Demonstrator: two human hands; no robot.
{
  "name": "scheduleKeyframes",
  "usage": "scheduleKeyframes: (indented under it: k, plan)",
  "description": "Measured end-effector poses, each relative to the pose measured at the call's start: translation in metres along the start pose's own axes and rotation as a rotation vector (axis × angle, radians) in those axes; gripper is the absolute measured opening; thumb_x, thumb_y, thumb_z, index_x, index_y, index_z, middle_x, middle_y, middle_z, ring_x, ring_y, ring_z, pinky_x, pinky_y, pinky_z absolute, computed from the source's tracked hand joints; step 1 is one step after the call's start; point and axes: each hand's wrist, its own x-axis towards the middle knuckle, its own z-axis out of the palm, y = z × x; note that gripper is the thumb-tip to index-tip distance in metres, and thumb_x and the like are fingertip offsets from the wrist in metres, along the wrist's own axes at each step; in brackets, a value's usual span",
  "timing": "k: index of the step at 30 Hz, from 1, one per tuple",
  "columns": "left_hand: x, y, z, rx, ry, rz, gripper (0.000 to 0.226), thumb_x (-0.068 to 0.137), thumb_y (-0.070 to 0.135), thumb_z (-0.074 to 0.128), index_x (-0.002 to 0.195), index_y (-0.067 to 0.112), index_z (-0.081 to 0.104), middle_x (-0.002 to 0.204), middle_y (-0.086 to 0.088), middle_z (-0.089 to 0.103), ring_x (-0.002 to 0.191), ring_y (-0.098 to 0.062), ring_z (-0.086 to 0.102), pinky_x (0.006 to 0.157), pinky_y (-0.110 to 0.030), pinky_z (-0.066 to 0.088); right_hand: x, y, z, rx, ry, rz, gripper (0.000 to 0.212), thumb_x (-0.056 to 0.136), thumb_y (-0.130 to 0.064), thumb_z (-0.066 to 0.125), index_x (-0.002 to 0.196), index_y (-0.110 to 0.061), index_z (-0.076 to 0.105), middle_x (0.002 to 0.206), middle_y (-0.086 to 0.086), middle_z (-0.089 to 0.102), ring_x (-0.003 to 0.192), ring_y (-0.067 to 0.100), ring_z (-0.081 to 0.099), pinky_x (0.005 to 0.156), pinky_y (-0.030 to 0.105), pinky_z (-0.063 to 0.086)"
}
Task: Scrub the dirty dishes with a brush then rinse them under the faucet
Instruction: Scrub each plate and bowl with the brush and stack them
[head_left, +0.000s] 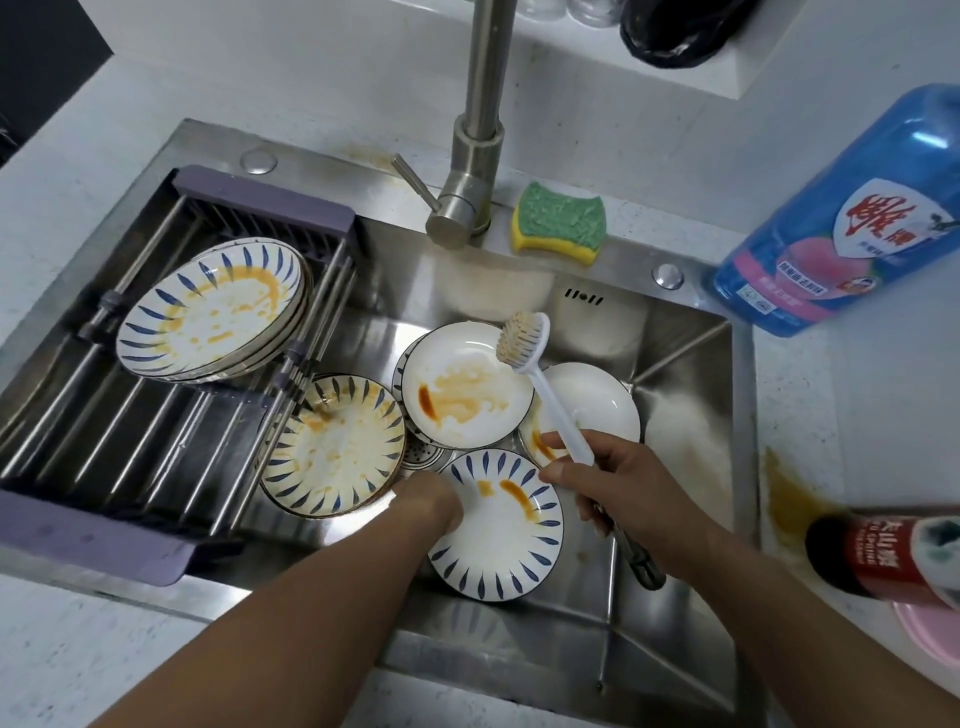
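Colleague: Brush, where is it?

Operator: In my right hand (618, 483). The fingers are curled round the white handle low down, so the brush (550, 400) points away from me and its bristles hang over the rim of the white plate (467, 395) with brown sauce. I judge this long hold gives reach to the back of the sink (675, 353).

Colleague: And the left hand?

Operator: My left hand (431, 501) grips the left rim of the striped plate (498, 540), fingers curled on the edge, I think to steady or lift it for scrubbing. This plate lies in the sink, partly on the others.

Colleague: What is around?

Operator: A stack of dirty plates (208, 312) leans in the rack (67, 535) on the left. More plates overlap in the basin, so each one must be pulled free. The faucet (480, 130) stands behind them; I see no water running. A sponge (561, 223) lies beside its base. A blue soap bottle (841, 218) and a sauce bottle (883, 556) stand on the table (857, 415) at right, close to my right arm.
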Motion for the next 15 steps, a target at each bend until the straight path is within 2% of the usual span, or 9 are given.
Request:
scheduleKeyframes:
  k: [1,3,4,5,7,9,10,13,15]
  plan:
    - [0.001,-0.002,0.002,0.075,-0.024,0.064,0.037,0.102,0.006,0.045,0.136,0.001,0.057,0.141,-0.014,0.057,0.131,-0.030,0.055,0.104,-0.034,0.046,-0.001,0.002,0.000,-0.001,0.003,0.006,0.026,0.090,-0.016,0.076,0.113,-0.027,0.075,0.066,-0.004,0.067,0.056,0.013,0.056,0.050,0.030,0.047]
    - [-0.003,-0.001,0.000,0.368,-0.187,0.151,0.034,0.104,0.006,0.043,0.133,0.001,0.061,0.140,-0.013,0.060,0.129,-0.030,0.057,0.103,-0.033,0.046,-0.002,0.003,-0.001,0.005,0.015,0.011,0.026,0.090,-0.016,0.076,0.113,-0.027,0.075,0.066,-0.004,0.066,0.056,0.014,0.055,0.051,0.031,0.047]
    - [0.000,-0.003,0.000,0.442,-0.189,0.212,0.033,0.104,0.005,0.044,0.132,-0.002,0.061,0.139,-0.015,0.060,0.129,-0.031,0.057,0.103,-0.034,0.046,-0.003,0.003,-0.001,0.009,0.023,0.012,0.026,0.089,-0.015,0.076,0.113,-0.026,0.075,0.066,-0.004,0.067,0.056,0.015,0.055,0.050,0.031,0.047]
    - [0.004,-0.007,-0.002,0.370,-0.231,0.118,0.034,0.104,0.003,0.044,0.133,-0.006,0.059,0.138,-0.018,0.060,0.129,-0.033,0.057,0.104,-0.036,0.046,-0.004,0.003,-0.001,0.013,0.029,0.012,0.027,0.089,-0.014,0.076,0.113,-0.026,0.075,0.067,-0.004,0.067,0.057,0.016,0.054,0.050,0.031,0.047]
    - [0.004,-0.006,-0.008,0.017,-0.331,-0.125,0.036,0.100,-0.005,0.047,0.135,-0.011,0.054,0.125,-0.025,0.065,0.120,-0.040,0.062,0.099,-0.045,0.052,-0.005,0.000,-0.002,0.014,0.031,0.012,0.028,0.087,-0.015,0.078,0.112,-0.028,0.076,0.072,0.006,0.068,0.058,0.017,0.055,0.050,0.031,0.046]
    - [-0.008,-0.005,-0.017,-0.043,-0.432,-0.096,0.033,0.096,-0.013,0.046,0.127,-0.010,0.057,0.109,-0.029,0.068,0.101,-0.043,0.069,0.086,-0.051,0.059,-0.007,-0.004,-0.004,0.001,0.027,0.009,0.028,0.086,-0.016,0.078,0.111,-0.030,0.076,0.080,0.019,0.068,0.058,0.017,0.055,0.050,0.030,0.046]
    - [-0.015,-0.004,-0.025,-0.055,-0.455,-0.088,0.031,0.095,-0.016,0.046,0.123,-0.008,0.059,0.106,-0.028,0.068,0.096,-0.042,0.069,0.083,-0.050,0.061,-0.010,-0.008,-0.003,-0.003,0.022,0.002,0.028,0.087,-0.016,0.077,0.112,-0.029,0.076,0.083,0.020,0.070,0.058,0.017,0.055,0.050,0.030,0.046]
    - [-0.036,0.003,-0.048,-0.077,-0.577,-0.037,0.041,0.092,-0.018,0.048,0.129,-0.006,0.058,0.123,-0.029,0.067,0.110,-0.042,0.069,0.083,-0.045,0.062,-0.018,-0.022,-0.006,-0.036,0.006,-0.023,0.026,0.093,-0.016,0.071,0.118,-0.025,0.071,0.087,0.012,0.077,0.056,0.019,0.051,0.048,0.028,0.044]
    - [-0.045,0.006,-0.066,-0.115,-0.599,0.049,0.047,0.089,-0.021,0.046,0.127,0.001,0.060,0.120,-0.026,0.069,0.108,-0.040,0.070,0.080,-0.047,0.061,-0.025,-0.033,-0.009,-0.104,-0.015,-0.044,0.018,0.096,-0.021,0.069,0.114,-0.023,0.071,0.083,0.012,0.076,0.057,0.024,0.047,0.046,0.026,0.040]
